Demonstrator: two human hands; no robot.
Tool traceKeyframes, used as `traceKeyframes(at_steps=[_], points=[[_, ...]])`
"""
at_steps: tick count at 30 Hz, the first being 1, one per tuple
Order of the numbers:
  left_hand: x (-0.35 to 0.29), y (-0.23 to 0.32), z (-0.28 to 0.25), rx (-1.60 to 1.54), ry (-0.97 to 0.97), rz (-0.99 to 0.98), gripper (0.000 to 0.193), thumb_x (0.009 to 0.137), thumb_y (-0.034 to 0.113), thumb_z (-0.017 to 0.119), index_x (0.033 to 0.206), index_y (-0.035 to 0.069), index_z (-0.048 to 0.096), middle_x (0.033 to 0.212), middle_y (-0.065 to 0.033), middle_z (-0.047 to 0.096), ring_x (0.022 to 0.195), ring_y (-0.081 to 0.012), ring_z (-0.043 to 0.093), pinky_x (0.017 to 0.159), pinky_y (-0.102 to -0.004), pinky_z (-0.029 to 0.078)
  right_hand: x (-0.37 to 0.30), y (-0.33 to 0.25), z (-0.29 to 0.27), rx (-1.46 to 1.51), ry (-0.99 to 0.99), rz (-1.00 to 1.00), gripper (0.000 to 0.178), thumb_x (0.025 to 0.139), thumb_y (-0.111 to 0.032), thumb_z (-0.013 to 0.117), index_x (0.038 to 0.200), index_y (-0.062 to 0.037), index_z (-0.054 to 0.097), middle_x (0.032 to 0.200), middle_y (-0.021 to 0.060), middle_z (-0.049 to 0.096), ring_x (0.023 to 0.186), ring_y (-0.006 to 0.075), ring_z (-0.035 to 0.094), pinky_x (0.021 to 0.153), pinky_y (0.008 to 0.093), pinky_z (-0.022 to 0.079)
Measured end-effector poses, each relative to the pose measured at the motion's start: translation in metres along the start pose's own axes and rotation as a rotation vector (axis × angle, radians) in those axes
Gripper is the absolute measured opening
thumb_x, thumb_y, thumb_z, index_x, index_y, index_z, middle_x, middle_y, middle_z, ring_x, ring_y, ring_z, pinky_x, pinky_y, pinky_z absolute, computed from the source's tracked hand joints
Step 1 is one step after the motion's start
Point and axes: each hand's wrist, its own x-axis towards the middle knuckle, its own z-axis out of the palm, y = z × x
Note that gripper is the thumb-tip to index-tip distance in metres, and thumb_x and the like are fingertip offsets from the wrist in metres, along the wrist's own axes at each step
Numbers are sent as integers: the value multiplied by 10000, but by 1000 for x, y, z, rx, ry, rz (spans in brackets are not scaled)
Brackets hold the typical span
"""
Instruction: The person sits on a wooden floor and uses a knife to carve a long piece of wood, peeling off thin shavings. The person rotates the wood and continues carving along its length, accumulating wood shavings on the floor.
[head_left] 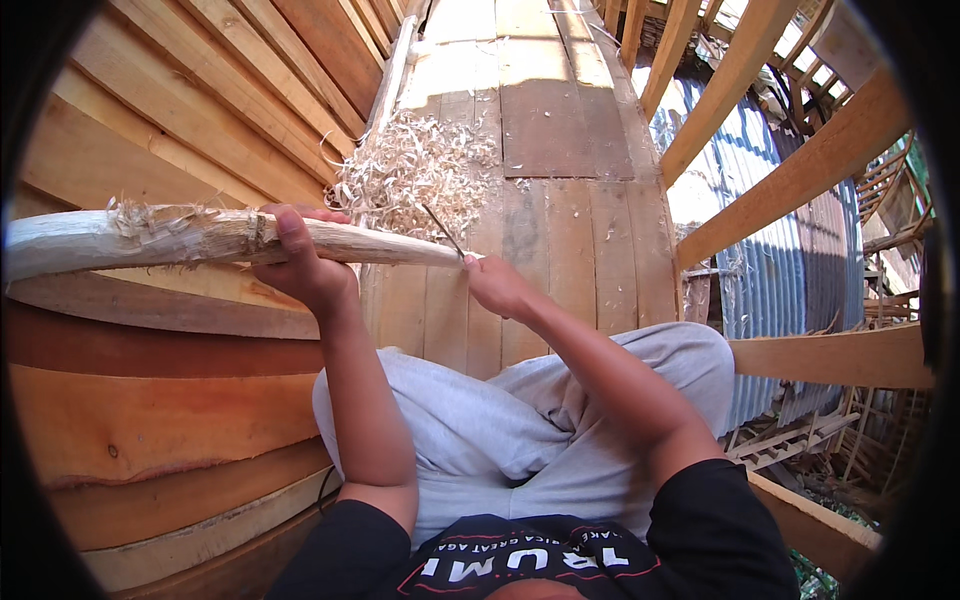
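A long, pale, partly peeled wooden pole (370, 243) lies across in front of me, thick at the left and tapering to the right. Rough bark and curled fibres cling to its thicker part. My left hand (308, 262) is wrapped round the middle of it, thumb on top. At the thin right end, my right hand (497, 287) is closed on a knife (443, 228), whose narrow dark blade points up and left across the pole's tip. The fist hides the knife's handle.
A heap of curled wood shavings (420, 170) lies on the plank floor (520, 230) beyond the pole. Stacked boards (150, 410) line my left. Slanting wooden rails (790, 190) and corrugated metal sheets (770, 270) are at the right. My crossed legs (460, 410) are below.
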Motion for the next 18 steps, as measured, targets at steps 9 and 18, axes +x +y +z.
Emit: traceKeyframes(at_steps=[9,18], points=[[2,-2,0,20,67,-8,380,879,353,637,830,17,465,551,-78,505,450,-195,560,459,-319,504,-25,-48,3,-2,82,-194,461,994,-309,388,843,66,610,825,320,621,844,466,610,782,513,464],[22,-9,-11,-5,259,-118,383,864,310,683,856,-10,475,572,-106,538,479,-203,562,454,-334,495,-18,-41,23,-79,219,-266,424,971,-278,418,833,61,631,805,321,626,821,476,615,784,531,472]])
